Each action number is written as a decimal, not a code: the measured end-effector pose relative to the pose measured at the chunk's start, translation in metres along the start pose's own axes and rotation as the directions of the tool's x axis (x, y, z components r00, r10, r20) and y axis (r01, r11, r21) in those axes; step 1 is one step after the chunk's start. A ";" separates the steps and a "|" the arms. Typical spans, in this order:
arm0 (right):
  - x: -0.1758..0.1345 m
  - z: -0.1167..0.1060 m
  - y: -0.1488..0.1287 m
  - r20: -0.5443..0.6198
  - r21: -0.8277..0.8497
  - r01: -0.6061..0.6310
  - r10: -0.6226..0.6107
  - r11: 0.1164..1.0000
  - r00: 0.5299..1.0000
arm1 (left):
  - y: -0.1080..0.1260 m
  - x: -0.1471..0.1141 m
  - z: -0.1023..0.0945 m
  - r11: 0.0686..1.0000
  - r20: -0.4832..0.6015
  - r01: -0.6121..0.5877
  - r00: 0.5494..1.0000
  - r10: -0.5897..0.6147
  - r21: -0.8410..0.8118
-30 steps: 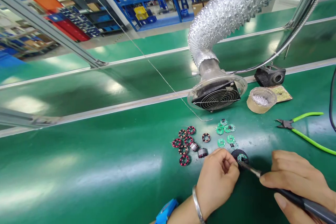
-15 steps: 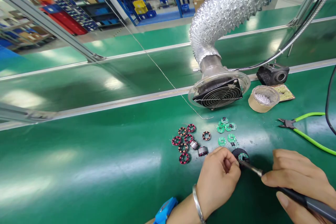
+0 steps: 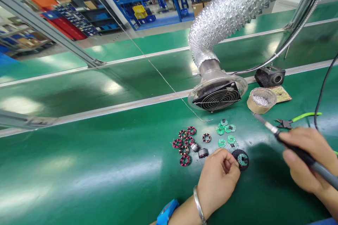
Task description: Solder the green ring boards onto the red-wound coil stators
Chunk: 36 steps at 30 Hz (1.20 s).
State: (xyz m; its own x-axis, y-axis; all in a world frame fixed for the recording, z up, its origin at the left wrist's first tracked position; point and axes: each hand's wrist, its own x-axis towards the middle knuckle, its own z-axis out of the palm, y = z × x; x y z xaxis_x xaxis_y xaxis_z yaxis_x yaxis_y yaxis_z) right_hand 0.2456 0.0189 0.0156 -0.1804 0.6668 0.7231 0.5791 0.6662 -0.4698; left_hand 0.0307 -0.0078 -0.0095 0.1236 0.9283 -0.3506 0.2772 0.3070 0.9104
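Observation:
My right hand (image 3: 307, 160) is wrapped round the handle of a soldering iron (image 3: 293, 147), whose tip points up and left beside a round tub (image 3: 261, 100) of silvery shavings. Thumb and fingers of my left hand (image 3: 220, 174) are pinched together at the left edge of a black round holder (image 3: 236, 154); what they grip is hidden. A small green ring-shaped circuit board (image 3: 241, 159) lies in that holder. Just beyond it are several loose green boards (image 3: 222, 143). Several wound motor stators (image 3: 185, 160) in red, copper and black lie left of my left hand.
Above the bench hangs a fume extractor fan (image 3: 220, 98) on a silver duct (image 3: 227, 17). A thin solder wire (image 3: 169, 85) dangles in front of it. Behind the tub are a sponge tray (image 3: 282, 94) and a black iron stand (image 3: 270, 76). Green-handled cutters (image 3: 285, 123) lie at right.
My right hand has lifted the soldering iron off the board in the holder and swung it up to the tub. My left hand keeps its pinch at the holder.

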 end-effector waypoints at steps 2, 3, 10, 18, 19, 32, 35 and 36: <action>0.003 0.005 0.022 -0.119 -0.208 -0.120 0.096 0.971 0.988 | 0.000 0.001 0.000 1.000 0.014 0.015 1.000 -0.015 0.015; 0.004 0.007 0.031 -0.041 -0.276 -0.174 0.169 0.945 0.985 | 0.000 0.001 0.000 1.000 0.016 0.019 1.000 -0.020 0.024; 0.002 0.013 0.020 0.116 -0.142 -0.167 0.184 0.976 0.976 | -0.001 0.002 0.000 0.999 0.034 -0.014 0.999 0.013 0.036; -0.008 0.034 -0.008 0.470 0.187 0.042 -0.127 0.982 0.874 | -0.007 0.001 0.000 0.996 0.020 -0.085 0.996 0.085 0.013; -0.009 0.034 -0.007 0.460 0.194 0.038 -0.125 0.980 0.879 | -0.008 0.001 0.000 0.994 0.008 -0.106 0.994 0.106 0.022; -0.010 0.029 -0.006 0.432 0.238 -0.058 -0.053 0.969 0.900 | -0.002 0.004 -0.002 0.927 0.005 -0.325 0.944 0.330 0.188; -0.012 0.031 -0.006 0.425 0.241 -0.061 -0.048 0.969 0.904 | -0.003 0.000 -0.006 0.935 0.007 -0.314 0.948 0.317 0.163; -0.012 0.032 -0.006 0.425 0.249 -0.060 -0.053 0.967 0.904 | -0.003 -0.002 -0.008 0.930 0.015 -0.328 0.944 0.330 0.164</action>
State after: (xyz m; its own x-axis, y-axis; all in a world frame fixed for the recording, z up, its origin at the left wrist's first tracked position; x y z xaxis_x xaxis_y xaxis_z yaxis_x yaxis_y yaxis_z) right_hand 0.2192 0.0171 -0.0065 -0.5317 0.7089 0.4634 0.3730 0.6872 -0.6234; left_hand 0.0225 -0.0086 -0.0098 0.2222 0.9744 -0.0335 0.3736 -0.0533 0.9261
